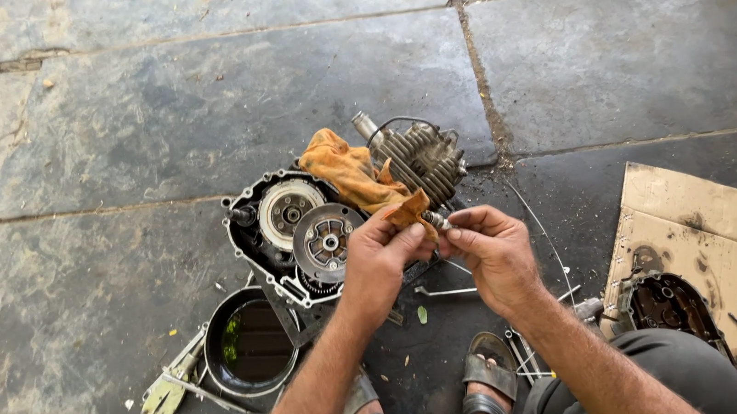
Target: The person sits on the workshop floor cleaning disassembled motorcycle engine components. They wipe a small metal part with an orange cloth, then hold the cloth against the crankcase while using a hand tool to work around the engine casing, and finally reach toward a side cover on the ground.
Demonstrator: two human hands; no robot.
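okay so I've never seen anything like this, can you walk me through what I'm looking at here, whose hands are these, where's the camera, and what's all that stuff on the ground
The camera sits on a person's head and looks down, so you see their own two bare arms, knees and sandalled feet. They crouch over a floor of stone slabs.

The left hand pinches a corner of an orange rag. The right hand meets it, and between their fingertips is a small metal part, too small to identify.

Just beyond the hands lies a small engine with its side cover off, showing round discs inside, and a finned cylinder at the back. Left of the feet stands a round black pan holding dark liquid. At right, a metal cover rests on a piece of cardboard.
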